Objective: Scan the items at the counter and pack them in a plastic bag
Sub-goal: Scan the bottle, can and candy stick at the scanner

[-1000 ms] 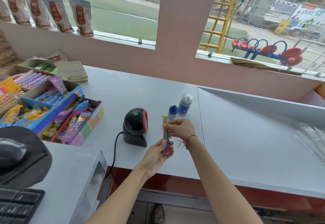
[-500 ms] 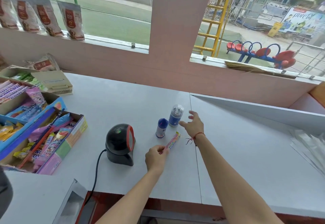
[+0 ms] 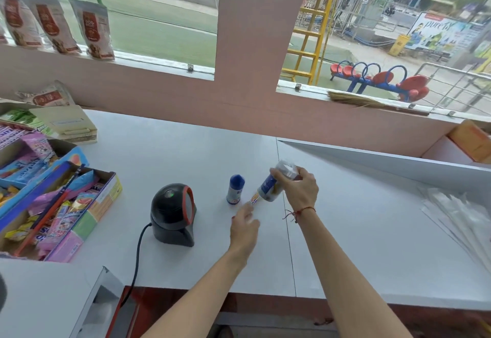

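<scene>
My right hand (image 3: 299, 190) grips a small bottle with a blue label and clear cap (image 3: 273, 183), lifted and tilted over the white counter (image 3: 186, 162). A candy stick (image 3: 254, 199) lies on the counter just below the bottle, its near end under the fingertips of my left hand (image 3: 244, 227), which looks blurred and rests there with loose fingers. A small blue-capped bottle (image 3: 235, 189) stands upright to the left of the candy. The black barcode scanner (image 3: 172, 215) stands further left, its window facing right.
Open cardboard boxes of sweets (image 3: 61, 205) fill the counter's left side. A stack of clear plastic bags (image 3: 457, 215) lies at the right. A raised white divider (image 3: 385, 159) runs behind the right half. The scanner's cable (image 3: 135, 263) drops over the front edge.
My right hand has picked up the clear-capped bottle and tilted it. The candy stick has been laid on the counter, and my left hand has loosened on it.
</scene>
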The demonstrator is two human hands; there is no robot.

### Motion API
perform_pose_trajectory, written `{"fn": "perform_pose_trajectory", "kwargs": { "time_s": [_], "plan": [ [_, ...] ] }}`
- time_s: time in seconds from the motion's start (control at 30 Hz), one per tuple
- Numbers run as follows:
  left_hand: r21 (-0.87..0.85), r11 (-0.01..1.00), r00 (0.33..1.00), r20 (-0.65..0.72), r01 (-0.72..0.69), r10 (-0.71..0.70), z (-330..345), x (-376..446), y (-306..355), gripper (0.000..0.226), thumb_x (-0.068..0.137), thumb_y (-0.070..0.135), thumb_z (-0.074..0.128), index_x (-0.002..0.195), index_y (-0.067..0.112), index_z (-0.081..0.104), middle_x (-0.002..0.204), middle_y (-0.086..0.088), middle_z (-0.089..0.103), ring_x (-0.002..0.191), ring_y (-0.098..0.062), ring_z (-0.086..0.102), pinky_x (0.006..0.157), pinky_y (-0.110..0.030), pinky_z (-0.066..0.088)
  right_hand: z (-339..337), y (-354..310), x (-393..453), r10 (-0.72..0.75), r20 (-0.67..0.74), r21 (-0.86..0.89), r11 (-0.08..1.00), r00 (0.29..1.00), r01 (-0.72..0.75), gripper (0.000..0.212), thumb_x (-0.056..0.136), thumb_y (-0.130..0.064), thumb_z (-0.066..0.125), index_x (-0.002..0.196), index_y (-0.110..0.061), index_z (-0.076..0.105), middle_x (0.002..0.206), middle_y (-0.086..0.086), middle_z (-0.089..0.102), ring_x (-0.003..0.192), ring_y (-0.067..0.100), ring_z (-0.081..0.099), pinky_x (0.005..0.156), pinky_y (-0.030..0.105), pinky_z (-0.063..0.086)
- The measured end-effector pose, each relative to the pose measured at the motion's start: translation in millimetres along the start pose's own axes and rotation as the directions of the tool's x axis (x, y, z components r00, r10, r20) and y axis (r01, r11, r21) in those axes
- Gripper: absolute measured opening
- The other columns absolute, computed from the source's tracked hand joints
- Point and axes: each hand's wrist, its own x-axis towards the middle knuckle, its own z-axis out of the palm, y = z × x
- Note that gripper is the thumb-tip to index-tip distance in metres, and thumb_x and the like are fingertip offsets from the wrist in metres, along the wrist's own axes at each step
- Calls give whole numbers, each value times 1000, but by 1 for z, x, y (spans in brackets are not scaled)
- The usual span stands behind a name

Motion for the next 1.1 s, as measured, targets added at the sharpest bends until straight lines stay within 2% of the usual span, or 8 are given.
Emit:
{"fn": "perform_pose_trajectory", "kwargs": {
  "time_s": [0.1, 0.2, 0.3, 0.43, 0.53, 0.67, 0.93, 1.1],
  "plan": [
    [-436, 887, 974, 216, 155, -65, -3, -22, 4, 60, 86, -17, 40, 142, 5, 35, 148, -10, 39, 138, -24, 37, 105, -32, 35, 1, -9, -41, -54, -36, -4, 999, 998, 53, 55, 57, -59, 82, 90, -17, 67, 91, 4, 59, 67, 7, 53, 64, 19, 45],
    [-742, 634, 974, 203, 220, -101, -20, -35, 0, 49, 98, -5, 28, 146, 1, 26, 154, -16, 30, 143, -29, 28, 114, -38, 26, 19, -29, -76, -147, -77, -51, 988, 986, 143, 57, 56, -61, 80, 89, -19, 60, 89, -1, 55, 62, 6, 49, 54, 17, 35],
    [-801, 587, 993, 85, 120, -86, -44, -41, -9, 45, 98, -6, 30, 142, 2, 33, 150, -17, 37, 133, -27, 42, 102, -35, 39, 40, -50, -103, -230, -40, -122, 967, 972, 224, 61, 59, -62, 77, 93, -15, 58, 91, 0, 55, 69, 15, 53, 62, 28, 44],
    [-768, 638, 998, 10, 48, -63, -57, -41, -10, 60, 87, -24, 34, 141, 1, 36, 146, -17, 42, 132, -29, 45, 86, -28, 47, 51, -60, -116, -247, 10, -177, 953, 969, 245, 65, 62, -64, 74, 98, -12, 57, 99, 5, 58, 79, 22, 60, 73, 39, 54],
    [-751, 657, 997, 41, 70, -59, -54, -39, -11, 50, 93, -17, 32, 141, -3, 35, 145, -21, 43, 134, -33, 42, 96, -35, 44, 45, -52, -109, -247, -14, -177, 954, 969, 240, 64, 61, -63, 75, 95, -12, 57, 96, 4, 56, 71, 18, 52, 63, 31, 45],
    [-492, 868, 996, 79, 70, -35, -41, -32, -12, 50, 86, -18, 52, 134, -8, 44, 135, -22, 53, 126, -33, 52, 102, -37, 43, 22, -22, -81, -155, -111, -200, 971, 982, 131, 62, 62, -56, 78, 99, -9, 59, 101, 9, 53, 71, 25, 55, 62, 28, 40],
    [-217, 976, 998, 55, 17, -5, -35, -17, -14, 36, 85, -19, 46, 102, 9, 62, 112, -12, 65, 104, -22, 62, 88, -23, 49, 20, 22, -43, -117, 21, -321, 940, 993, 118, 67, 69, -46, 80, 116, -6, 54, 119, 14, 50, 94, 36, 64, 76, 39, 54],
    [85, 979, 983, 14, -183, 182, -61, -50, -20, 34, 87, -12, 48, 106, 11, 66, 106, -7, 71, 101, -18, 68, 95, -27, 51, 15, 18, -63, -133, -4, -295, 947, 991, 126, 92, 76, -46, 73, 146, -9, 26, 144, 16, 31, 130, 34, 33, 100, 43, 45]
  ]
}}
